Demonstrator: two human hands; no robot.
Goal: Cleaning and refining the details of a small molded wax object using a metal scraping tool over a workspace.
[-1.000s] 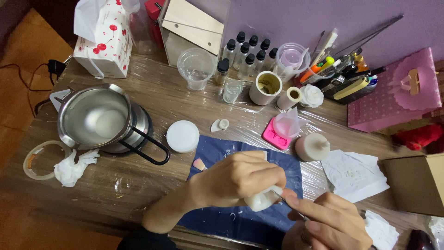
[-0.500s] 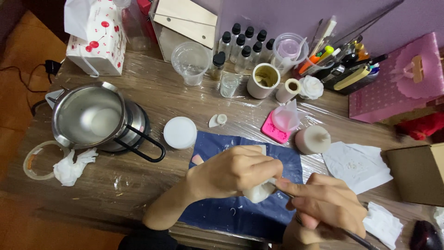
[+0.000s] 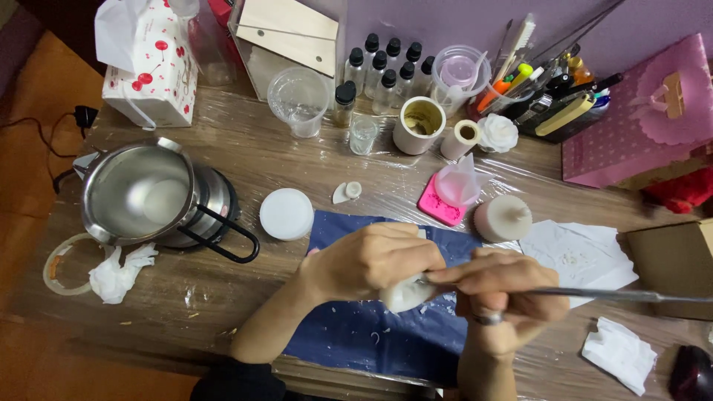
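Both hands grip — left hand (image 3: 375, 260) around the white wax piece (image 3: 406, 292), right hand (image 3: 501, 293) touching it with a thin metal tool (image 3: 631, 295).

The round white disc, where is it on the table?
The round white disc lies left of centre, between the steel pot and the blue mat.

Bare worktop (image 3: 223, 319) lies open to the left of the blue mat (image 3: 371, 334), between it and the crumpled tissue (image 3: 115, 271). The melting pot (image 3: 145, 197) with its black handle juts toward the white lid (image 3: 286, 214), narrowing that passage. Behind the mat, the pink mould (image 3: 440, 204) and pale round candle (image 3: 503, 219) stand close together. Bottles (image 3: 386, 70), cups and a tool holder (image 3: 549, 82) crowd the far edge.
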